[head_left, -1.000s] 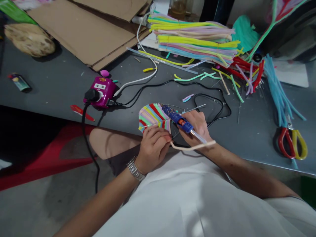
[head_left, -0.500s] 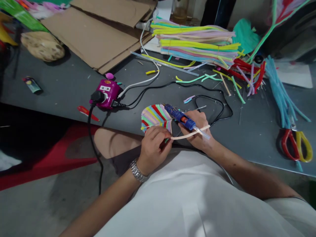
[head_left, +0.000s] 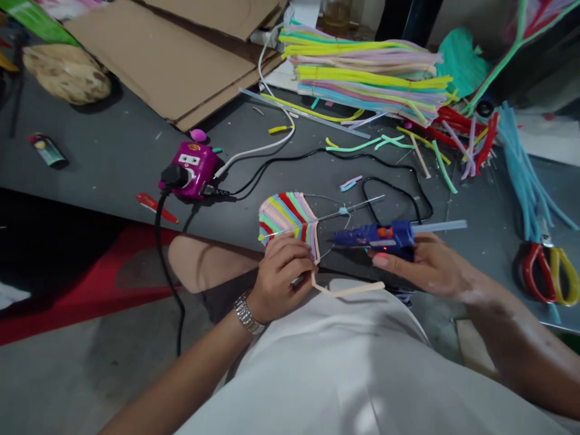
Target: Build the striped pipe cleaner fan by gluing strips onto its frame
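Note:
My left hand (head_left: 286, 272) is closed on the lower edge of a leaf-shaped piece (head_left: 286, 214), covered in slanting stripes of coloured pipe cleaners on a wire frame. A peach pipe cleaner (head_left: 353, 291) trails from the leaf's edge beside my left fingers, its free end over my shirt. In my right hand (head_left: 430, 266) is a blue hot glue gun (head_left: 380, 237), its nozzle pointing left toward the leaf but apart from it. A clear glue stick (head_left: 439, 226) protrudes from its back. A bare wire stem (head_left: 362, 205) runs out of the leaf to the right.
A purple power adapter (head_left: 194, 169) with cords sits left of the leaf. Bundled pipe cleaners (head_left: 367, 75) lie at the back, cardboard (head_left: 167, 60) at the back left. Scissors (head_left: 539, 272) and blue pipe cleaners (head_left: 521, 175) are at right. A red cutter (head_left: 156, 207) lies near the front edge.
My right hand has moved the glue gun away to the right and turned its nozzle to the left. The peach pipe cleaner now hangs lower and bent. My left hand keeps hold of the leaf.

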{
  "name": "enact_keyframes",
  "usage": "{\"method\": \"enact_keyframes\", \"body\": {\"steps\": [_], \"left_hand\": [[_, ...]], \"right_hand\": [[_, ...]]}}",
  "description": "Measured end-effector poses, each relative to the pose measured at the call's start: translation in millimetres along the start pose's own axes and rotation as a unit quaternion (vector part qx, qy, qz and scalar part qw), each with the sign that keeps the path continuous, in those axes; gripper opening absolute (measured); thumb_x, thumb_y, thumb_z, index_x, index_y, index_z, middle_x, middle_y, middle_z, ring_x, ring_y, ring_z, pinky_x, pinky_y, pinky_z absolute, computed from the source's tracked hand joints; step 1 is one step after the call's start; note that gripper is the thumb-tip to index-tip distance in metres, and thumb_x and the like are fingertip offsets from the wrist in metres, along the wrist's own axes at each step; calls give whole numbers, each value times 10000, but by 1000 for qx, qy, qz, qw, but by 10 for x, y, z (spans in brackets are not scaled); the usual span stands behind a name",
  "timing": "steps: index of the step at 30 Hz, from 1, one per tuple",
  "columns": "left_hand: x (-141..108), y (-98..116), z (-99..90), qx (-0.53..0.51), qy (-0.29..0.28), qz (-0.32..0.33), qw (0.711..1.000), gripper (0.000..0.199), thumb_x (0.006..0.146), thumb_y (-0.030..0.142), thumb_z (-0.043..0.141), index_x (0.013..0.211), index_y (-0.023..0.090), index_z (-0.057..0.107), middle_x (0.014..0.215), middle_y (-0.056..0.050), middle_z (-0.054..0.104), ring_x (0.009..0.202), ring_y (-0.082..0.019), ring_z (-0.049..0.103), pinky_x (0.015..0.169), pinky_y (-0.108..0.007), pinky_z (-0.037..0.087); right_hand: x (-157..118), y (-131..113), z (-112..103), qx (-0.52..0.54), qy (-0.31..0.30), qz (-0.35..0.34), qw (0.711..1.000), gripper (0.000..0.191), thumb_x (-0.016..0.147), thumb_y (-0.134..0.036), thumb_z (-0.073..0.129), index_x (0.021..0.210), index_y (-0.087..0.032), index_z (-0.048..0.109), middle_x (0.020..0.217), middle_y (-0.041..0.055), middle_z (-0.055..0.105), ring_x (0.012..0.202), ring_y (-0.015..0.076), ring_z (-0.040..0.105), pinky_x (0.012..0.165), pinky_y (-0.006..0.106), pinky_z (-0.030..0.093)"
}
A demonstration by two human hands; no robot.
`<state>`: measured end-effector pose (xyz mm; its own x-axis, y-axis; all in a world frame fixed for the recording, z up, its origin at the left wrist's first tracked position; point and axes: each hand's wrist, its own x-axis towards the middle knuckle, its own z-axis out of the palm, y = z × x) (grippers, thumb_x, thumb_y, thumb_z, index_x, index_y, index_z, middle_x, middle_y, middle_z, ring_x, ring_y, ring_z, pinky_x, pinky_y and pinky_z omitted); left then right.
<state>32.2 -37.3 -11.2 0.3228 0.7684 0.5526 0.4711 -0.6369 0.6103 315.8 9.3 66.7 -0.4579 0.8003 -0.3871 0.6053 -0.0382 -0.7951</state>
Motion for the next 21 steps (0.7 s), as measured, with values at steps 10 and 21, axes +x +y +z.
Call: {"method": "enact_keyframes", "body": {"steps": [10,21], "left_hand": [[-12,0,-18,1,-29,-3,1000,182,830,74,715,915,209,629,920,-45,696,977,-216,681,1033,-534,523],[9,16,-42,5,-42,-2,999,162,835,85,696,904,220,639,937,-47,697,988,-221,672,1036,-535,515]], "right_hand": [[3,-62,11,-91,-101,-22,990,497,999,-614,500,824,-229,762,803,10,743,768,216,691,694,317,534],[-49,-74,130,-136,-48,-75,987,341,1016,-531,537,1042,-238,710,997,45,726,865,203,672,741,311,524]]}}
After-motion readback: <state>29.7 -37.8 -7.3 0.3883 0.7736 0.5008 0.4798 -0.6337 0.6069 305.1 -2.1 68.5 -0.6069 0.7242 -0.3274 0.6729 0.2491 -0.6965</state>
